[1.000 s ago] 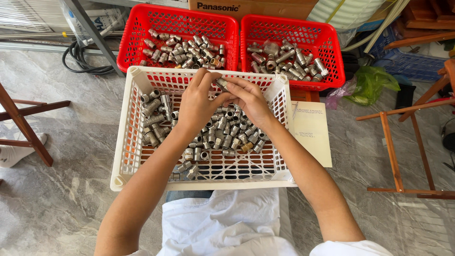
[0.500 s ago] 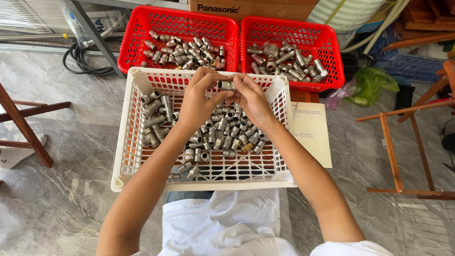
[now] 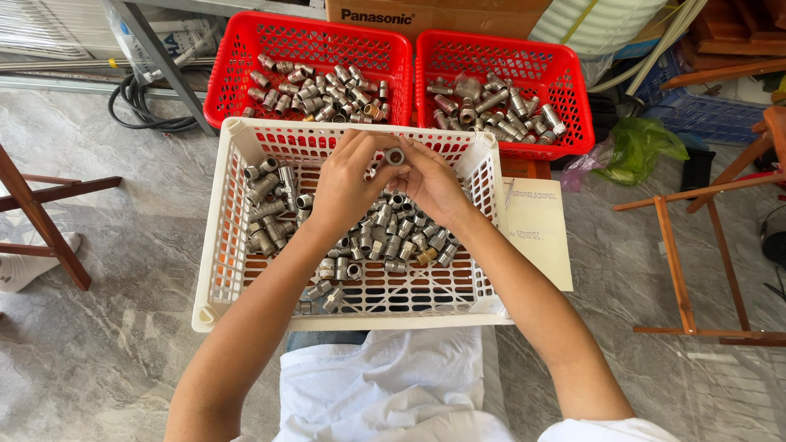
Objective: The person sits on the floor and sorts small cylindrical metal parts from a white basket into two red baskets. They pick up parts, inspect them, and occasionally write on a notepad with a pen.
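Far left: a wooden stool leg (image 3: 41, 217) and a foot in a white sock (image 3: 24, 260) on the grey stone floor (image 3: 123, 352); a black cable coil (image 3: 143, 106) lies by a metal post.

Left hand (image 3: 344, 192): raised over the far half of the white basket (image 3: 214, 245), fingers curled together, thumb and forefinger tips pinched on one side of a small metal fitting (image 3: 395, 155).

Fitting: held between both hands just above the basket's far rim, open bore facing the camera. It is short and ring-like, with a dull silver finish.

Right hand (image 3: 434, 187): mirrors the left, fingertips closed on the opposite side of the same fitting. The other fingers are folded loosely and hold nothing visible.

Handling judgement: solid metal, so stiff and dense for its size; it will not deform or break. The smooth plated surface is likely slippery, and the threads or flats on the outer wall give the best purchase. Best taken across the outside wall, as now, leaving the bore clear.

Below the hands: a loose pile of similar fittings (image 3: 385, 237) in the white basket, one brass-coloured.

Behind: two red baskets, left (image 3: 237, 57) and right (image 3: 573, 90), each with more metal fittings.

Right: a paper sheet (image 3: 540, 237) touches the white basket; a green plastic bag (image 3: 643, 143) and a wooden frame (image 3: 696, 262) lie beyond.
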